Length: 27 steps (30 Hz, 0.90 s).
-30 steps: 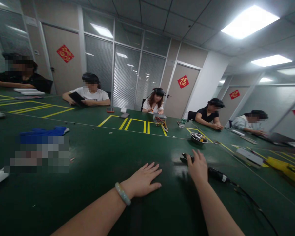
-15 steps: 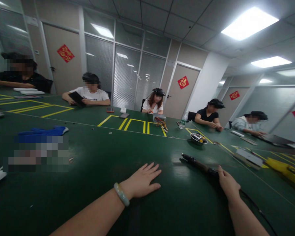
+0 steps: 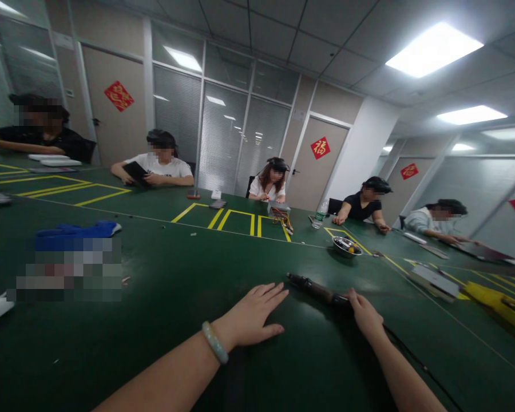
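Observation:
My left hand [image 3: 256, 315] lies flat on the green table [image 3: 163, 320], palm down with the fingers stretched out and nothing in it. A pale bracelet [image 3: 215, 343] circles that wrist. My right hand [image 3: 365, 315] is closed around the rear end of a dark electric screwdriver [image 3: 320, 290]. The tool's tip points left and away from me, close to the fingertips of my left hand but apart from them. From its back end a black cord [image 3: 420, 363] runs toward the lower right. The fingers under the tool are partly hidden.
Beyond the screwdriver stands a metal bowl [image 3: 347, 246] of small parts, with a water bottle [image 3: 320, 214] behind it. A blue glove [image 3: 75, 236] lies left, a white box [image 3: 433, 281] and yellow bag [image 3: 498, 306] right. Several people sit along the far side.
My right hand has moved left with the electric screwdriver, bringing its tip near my left hand. My left hand rests in nearly the same spot.

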{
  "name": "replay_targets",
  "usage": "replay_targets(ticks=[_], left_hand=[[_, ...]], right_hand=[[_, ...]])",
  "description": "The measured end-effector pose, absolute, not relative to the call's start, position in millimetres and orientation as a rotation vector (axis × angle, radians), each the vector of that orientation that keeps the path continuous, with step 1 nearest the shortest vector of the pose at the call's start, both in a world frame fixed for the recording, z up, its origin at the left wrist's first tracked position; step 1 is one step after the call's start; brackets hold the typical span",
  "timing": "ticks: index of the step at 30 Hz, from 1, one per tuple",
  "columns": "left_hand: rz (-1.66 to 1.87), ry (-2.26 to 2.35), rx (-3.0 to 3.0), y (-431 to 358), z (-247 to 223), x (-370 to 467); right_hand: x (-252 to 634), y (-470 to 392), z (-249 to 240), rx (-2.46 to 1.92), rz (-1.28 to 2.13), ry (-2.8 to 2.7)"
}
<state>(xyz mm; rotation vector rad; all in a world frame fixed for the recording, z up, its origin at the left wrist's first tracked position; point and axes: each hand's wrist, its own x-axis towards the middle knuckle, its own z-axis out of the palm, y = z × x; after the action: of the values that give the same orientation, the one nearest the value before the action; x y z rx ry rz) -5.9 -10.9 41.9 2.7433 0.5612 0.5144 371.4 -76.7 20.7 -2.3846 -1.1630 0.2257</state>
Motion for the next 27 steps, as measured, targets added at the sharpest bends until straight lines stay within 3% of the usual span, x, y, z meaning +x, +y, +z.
replay_targets(ticks=[13, 18, 22, 27], left_hand=[[0.658, 0.796, 2.818, -3, 34, -1], [0.658, 0.858, 2.815, -2, 36, -5], [0.642, 0.836, 2.856, -3, 36, -4], [0.663, 0.794, 2.918, -7, 39, -4]], right_hand=[[161, -47, 19, -1.800, 0.456, -1.691], [175, -64, 40, -1.679, 0.380, -1.852], [213, -89, 65, -2.018, 0.173, -1.955], [229, -100, 73, -2.341, 0.254, -2.048]])
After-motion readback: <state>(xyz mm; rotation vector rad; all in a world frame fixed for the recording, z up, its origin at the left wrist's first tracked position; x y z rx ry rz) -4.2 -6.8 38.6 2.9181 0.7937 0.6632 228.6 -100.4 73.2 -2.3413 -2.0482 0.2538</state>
